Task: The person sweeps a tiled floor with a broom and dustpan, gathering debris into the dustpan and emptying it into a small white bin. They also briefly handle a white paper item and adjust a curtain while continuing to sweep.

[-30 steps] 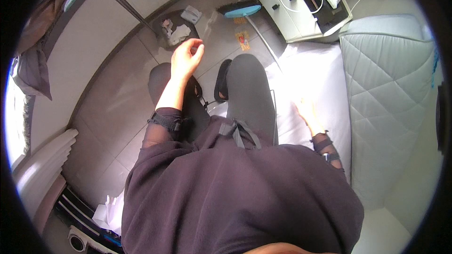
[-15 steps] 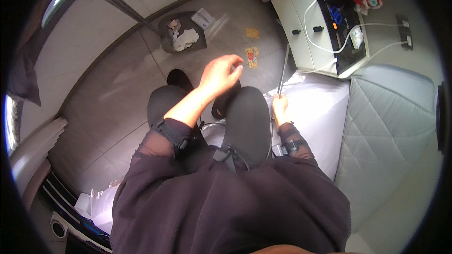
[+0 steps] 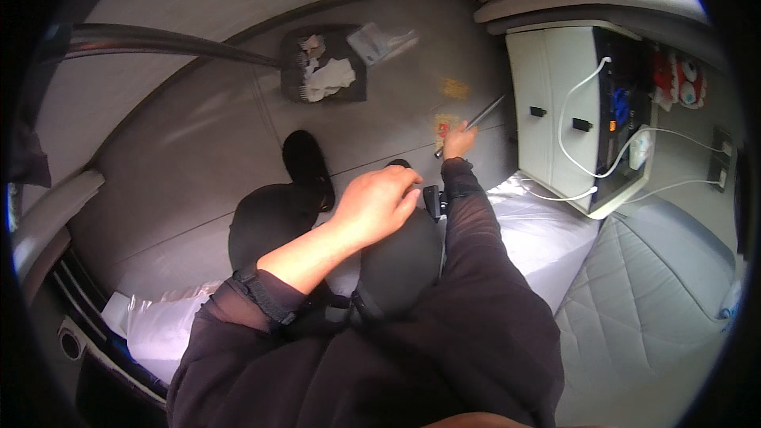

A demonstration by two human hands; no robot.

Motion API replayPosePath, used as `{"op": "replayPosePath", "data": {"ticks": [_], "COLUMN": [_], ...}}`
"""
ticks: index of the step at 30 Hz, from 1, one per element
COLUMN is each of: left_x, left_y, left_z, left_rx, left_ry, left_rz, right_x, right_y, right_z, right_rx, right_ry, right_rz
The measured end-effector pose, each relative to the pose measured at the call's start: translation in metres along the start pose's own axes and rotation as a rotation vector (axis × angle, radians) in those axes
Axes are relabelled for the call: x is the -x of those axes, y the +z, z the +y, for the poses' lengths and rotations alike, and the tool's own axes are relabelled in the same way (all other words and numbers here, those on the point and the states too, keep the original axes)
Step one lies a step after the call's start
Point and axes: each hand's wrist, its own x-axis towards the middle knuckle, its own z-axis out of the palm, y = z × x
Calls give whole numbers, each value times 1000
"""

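My right hand (image 3: pixel 458 141) is closed round a thin grey metal-looking rod (image 3: pixel 489 111), held slantwise low over the floor. One end of the rod points up and right toward the white cabinet; its short lower end shows just past my fingers. Right beside that hand is a yellow and red patterned patch (image 3: pixel 444 124) on the floor, partly covered by the hand. My left hand (image 3: pixel 374 204) hovers over my knees, fingers loosely bent, the thumb apart from them and nothing visible between.
A dark waste bin (image 3: pixel 357 87) holding crumpled tissues stands ahead, next to a white and clear packet (image 3: pixel 376 42). Another yellow patch (image 3: pixel 455 89) lies farther off. At right are a white two-door cabinet (image 3: pixel 547 111) with cables, a bed (image 3: pixel 539 226) and a grey padded cushion (image 3: pixel 634 301).
My right hand has moved forward from beside the bed to the floor patch, and the rod now slants lower. My left hand has dropped back toward my knees. The view has shifted.
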Motion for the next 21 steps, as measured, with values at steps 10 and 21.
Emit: {"op": "replayPosePath", "data": {"ticks": [10,21], "left_x": [-2,3], "left_y": [4,5], "left_z": [-2,-9], "left_rx": [36,-21], "left_ry": [-16,-8], "left_rz": [-5,32], "right_x": [46,36], "right_y": [-184,-131], "right_z": [50,50], "right_rx": [199,264], "right_ry": [20,252], "right_rz": [-476,-580]}}
